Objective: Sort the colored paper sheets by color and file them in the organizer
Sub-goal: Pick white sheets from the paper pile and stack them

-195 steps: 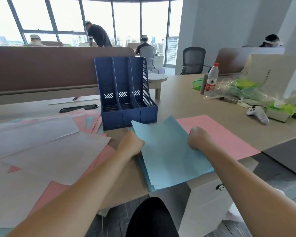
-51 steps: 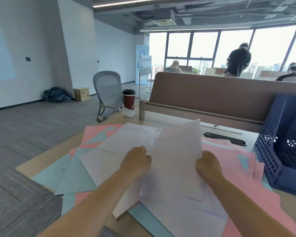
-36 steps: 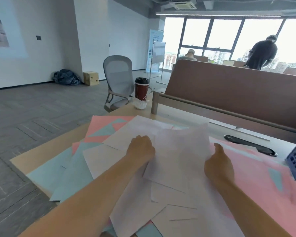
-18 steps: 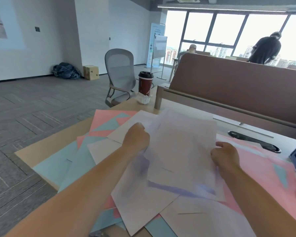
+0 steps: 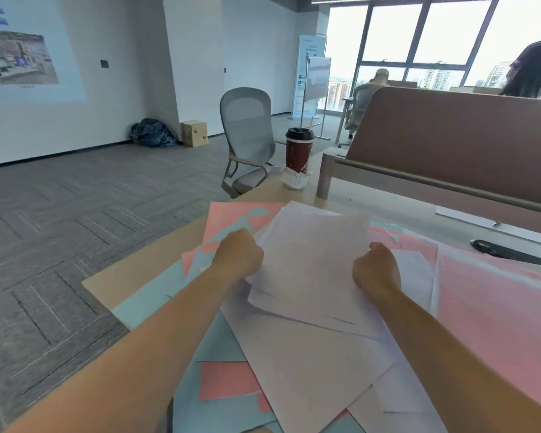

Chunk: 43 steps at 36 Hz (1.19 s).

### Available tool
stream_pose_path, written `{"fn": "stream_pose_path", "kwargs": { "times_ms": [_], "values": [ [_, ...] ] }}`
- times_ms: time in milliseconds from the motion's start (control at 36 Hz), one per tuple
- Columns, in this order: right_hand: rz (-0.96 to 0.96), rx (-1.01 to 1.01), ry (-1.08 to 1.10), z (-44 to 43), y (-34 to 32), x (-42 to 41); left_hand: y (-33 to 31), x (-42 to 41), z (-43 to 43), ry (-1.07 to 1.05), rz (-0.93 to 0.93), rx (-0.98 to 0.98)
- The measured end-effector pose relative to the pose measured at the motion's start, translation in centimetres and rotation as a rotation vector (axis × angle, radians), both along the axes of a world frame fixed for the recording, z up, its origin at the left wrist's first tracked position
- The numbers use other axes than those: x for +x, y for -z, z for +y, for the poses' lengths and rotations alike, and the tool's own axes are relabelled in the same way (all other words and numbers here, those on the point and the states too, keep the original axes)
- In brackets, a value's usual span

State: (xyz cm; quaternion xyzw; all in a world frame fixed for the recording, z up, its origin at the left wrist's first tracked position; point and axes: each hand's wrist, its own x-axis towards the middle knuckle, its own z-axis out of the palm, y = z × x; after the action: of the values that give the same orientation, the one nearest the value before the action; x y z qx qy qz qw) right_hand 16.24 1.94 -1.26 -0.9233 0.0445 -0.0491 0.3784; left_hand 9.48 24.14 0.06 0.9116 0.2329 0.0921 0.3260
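Gathering the whites: a bundle of white sheets (image 5: 313, 257) lies at the centre of the paper pile. The left hand (image 5: 239, 259) grips its edge at nine o'clock and the right hand (image 5: 376, 270) grips at three o'clock, fingers curled on the paper. Lower white sheets (image 5: 310, 357) fan out toward six o'clock. Pink sheets (image 5: 494, 310) spread at three o'clock and blue sheets (image 5: 147, 304) at eight o'clock, all on the worktop (image 5: 128, 273). A lidded coffee cup (image 5: 299, 151) stands at twelve o'clock. The organizer is out of frame. Next, the bundle likely needs squaring and carrying to an organizer slot without dragging colored sheets along.
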Motion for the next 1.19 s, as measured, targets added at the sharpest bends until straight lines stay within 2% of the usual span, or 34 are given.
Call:
{"fn": "stream_pose_path", "kwargs": {
  "times_ms": [361,611,889,1028,1194],
  "values": [
    [-0.019,-0.139,-0.044,1.0,0.7,0.4,0.5,1.8,0.7,-0.050,-0.046,0.013],
    [-0.017,-0.041,-0.056,0.1,0.1,-0.2,-0.3,1.2,0.3,0.033,-0.104,-0.111],
    [0.041,0.029,-0.102,-2.3,-1.7,-3.4,-3.4,-4.6,-2.2,0.039,-0.138,-0.216],
    [0.048,-0.044,-0.189,-3.0,-1.7,-6.3,-3.5,-9.3,-3.6,0.013,-0.093,-0.234],
    [0.011,-0.189,-0.282,-3.1,-1.4,-8.5,-3.2,-13.0,-4.1,-0.005,0.101,-0.377]
  ]
}}
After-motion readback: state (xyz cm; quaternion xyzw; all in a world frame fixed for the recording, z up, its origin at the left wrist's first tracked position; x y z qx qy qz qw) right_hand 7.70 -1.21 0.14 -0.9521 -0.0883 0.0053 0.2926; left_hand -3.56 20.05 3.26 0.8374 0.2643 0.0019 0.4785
